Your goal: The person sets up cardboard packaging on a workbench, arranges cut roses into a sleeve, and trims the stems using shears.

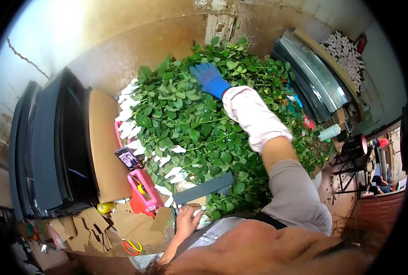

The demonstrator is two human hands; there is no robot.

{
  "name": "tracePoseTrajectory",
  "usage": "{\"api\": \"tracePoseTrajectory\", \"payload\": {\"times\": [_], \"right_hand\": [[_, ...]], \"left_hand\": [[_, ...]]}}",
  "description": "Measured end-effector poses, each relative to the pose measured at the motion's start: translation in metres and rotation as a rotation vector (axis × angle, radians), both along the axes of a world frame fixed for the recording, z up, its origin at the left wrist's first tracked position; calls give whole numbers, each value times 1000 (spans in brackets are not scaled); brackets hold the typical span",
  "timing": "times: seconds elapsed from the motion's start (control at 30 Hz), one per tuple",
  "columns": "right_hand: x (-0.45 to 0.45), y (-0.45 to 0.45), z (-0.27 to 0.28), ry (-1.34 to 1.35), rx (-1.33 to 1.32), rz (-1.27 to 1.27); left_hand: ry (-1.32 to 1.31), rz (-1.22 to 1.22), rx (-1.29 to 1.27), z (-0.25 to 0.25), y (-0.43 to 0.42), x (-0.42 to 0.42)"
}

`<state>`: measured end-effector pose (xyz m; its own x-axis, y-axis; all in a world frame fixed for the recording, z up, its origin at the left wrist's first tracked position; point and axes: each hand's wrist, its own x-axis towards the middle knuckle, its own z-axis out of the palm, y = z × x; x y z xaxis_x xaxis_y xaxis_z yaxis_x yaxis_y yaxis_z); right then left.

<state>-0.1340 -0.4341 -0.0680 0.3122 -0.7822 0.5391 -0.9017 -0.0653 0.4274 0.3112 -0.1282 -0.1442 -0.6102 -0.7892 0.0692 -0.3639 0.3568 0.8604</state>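
Note:
A large heap of leafy green stems [181,105] covers the work surface, and white-wrapped heads [128,110] line its left side. My right hand [211,80], in a blue glove, lies at the far part of the heap with its fingers stretched over the leaves; no held stem can be made out. Close to my body, my left hand [188,220] is bare and curled round a white-wrapped head [198,211], partly hidden by the fingers. Just beyond it, a dark grey strip [199,189] rests across the near leaves.
Dark sheets [52,146] and brown cardboard [105,146] stand at left. A phone [129,158], pink tape dispenser [146,190], orange-handled scissors [132,247] and cardboard pieces [137,224] lie nearer. Clear plastic sheets [314,68] and a plastic roll [329,132] are at right.

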Motion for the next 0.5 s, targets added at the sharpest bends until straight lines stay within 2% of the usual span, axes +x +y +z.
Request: {"api": "tracePoseTrajectory", "payload": {"times": [0.03, 0.07, 0.13, 0.23, 0.3, 0.37, 0.43, 0.47, 0.5], "right_hand": [[-3, -10, -15, -48, 50, -31], [-2, -16, -26, -159, 217, -93], [15, -4, -8, -325, 491, -250], [8, 33, 18, -278, 439, -134], [-2, 65, 41, -272, 209, -12], [9, 108, 80, -249, 129, -48], [18, 141, 73, -199, 26, -85], [21, 145, 58, -207, 229, -237], [27, 154, 35, -172, 264, -315]], "left_hand": [[-4, 4, 2, 2, 0, 0], [-1, -14, -32, 5, -2, 0], [-4, -11, -21, 3, -2, 0], [3, 27, 22, 7, 1, -2], [9, 43, 29, 6, 2, -2], [9, 36, 10, 1, 1, -1], [31, 20, 6, 2, 0, -1], [13, 1, -8, 1, -2, -1], [-9, -16, -16, 1, -2, 0]]}}
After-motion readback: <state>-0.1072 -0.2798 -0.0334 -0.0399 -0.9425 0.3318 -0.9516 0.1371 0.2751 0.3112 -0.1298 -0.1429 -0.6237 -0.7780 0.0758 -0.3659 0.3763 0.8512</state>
